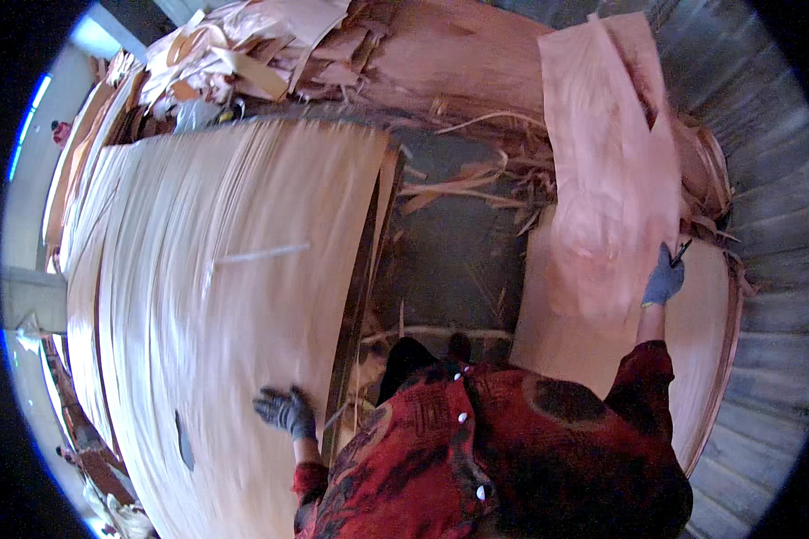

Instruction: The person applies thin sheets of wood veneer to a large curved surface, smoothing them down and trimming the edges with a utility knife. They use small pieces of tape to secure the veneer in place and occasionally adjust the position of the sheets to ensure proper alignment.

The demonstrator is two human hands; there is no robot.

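My left hand [287, 410], in a grey glove, rests with spread fingers on a broad stack of pale, thin wood sheets [198, 323] with streaked grain. My right hand [663, 277], in a blue-grey glove, is closed on a thin dark tool [680, 254] at the right edge of a torn pinkish veneer sheet [607, 144]; whether it also grips the sheet is unclear. That sheet is slightly blurred and lies over or just above a shorter stack of veneer [548, 346] on the right.
Piles of veneer scraps [234, 58] and pinkish sheets [449, 63] line the back. Between the stacks is a dark floor [449, 260] strewn with strips. A grey ribbed surface [755, 359] runs along the right. Small, indistinct figures of people [60, 132] show at the far left.
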